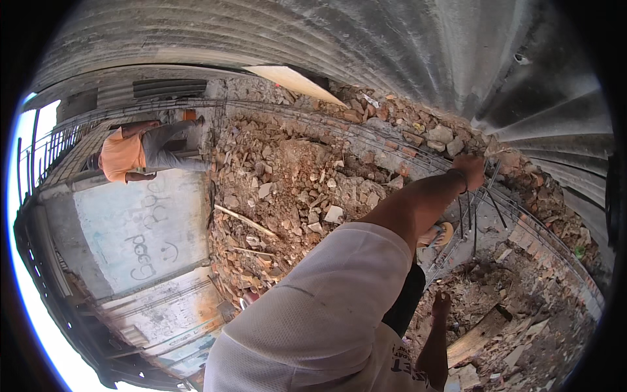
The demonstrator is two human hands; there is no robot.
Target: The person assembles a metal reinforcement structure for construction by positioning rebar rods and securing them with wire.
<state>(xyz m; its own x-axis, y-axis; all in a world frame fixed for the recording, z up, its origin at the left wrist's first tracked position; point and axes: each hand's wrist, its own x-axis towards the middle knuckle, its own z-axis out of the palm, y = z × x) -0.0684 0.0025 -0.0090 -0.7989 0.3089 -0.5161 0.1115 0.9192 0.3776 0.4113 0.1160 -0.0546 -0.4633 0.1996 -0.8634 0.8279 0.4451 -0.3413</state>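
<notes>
Head view: left hand (469, 171), near three o'clock, beside thin dark steel rods (475, 225); right hand (441, 304), four o'clock; both grips unclear.

Two bare hands (470, 171) (441, 306), one wristband (464, 181), one co-worker (129, 155), one pale panel (298, 83), uncountably many steel bars (475, 238)
</notes>
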